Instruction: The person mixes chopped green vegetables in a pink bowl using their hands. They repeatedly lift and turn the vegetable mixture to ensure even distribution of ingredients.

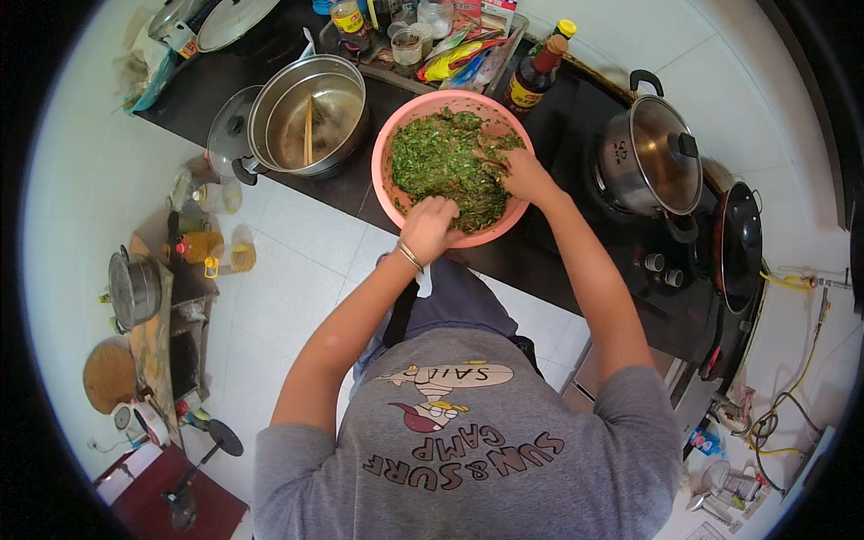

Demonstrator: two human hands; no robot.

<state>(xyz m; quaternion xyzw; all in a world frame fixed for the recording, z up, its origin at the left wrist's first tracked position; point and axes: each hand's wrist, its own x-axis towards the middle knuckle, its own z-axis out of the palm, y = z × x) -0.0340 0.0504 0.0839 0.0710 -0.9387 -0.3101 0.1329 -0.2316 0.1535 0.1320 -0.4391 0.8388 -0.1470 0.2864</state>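
A pink plastic basin (382,176) filled with a chopped green filling (441,157) stands on the dark counter in front of me. My left hand (430,227) is curled over the basin's near rim, thumb and fingers closed on it. On the other side, my right hand (526,175) reaches over the right rim into the filling. Its fingers are partly buried and coated with greens, so whether they grip any of it is unclear. A bracelet circles my left wrist.
Left of the basin is a steel pot (346,126) with chopsticks (309,130) inside. A dark sauce bottle (533,79) stands close behind the basin's right side. Further right, a lidded pot (643,171) sits on the stove, near a black pan lid (740,247).
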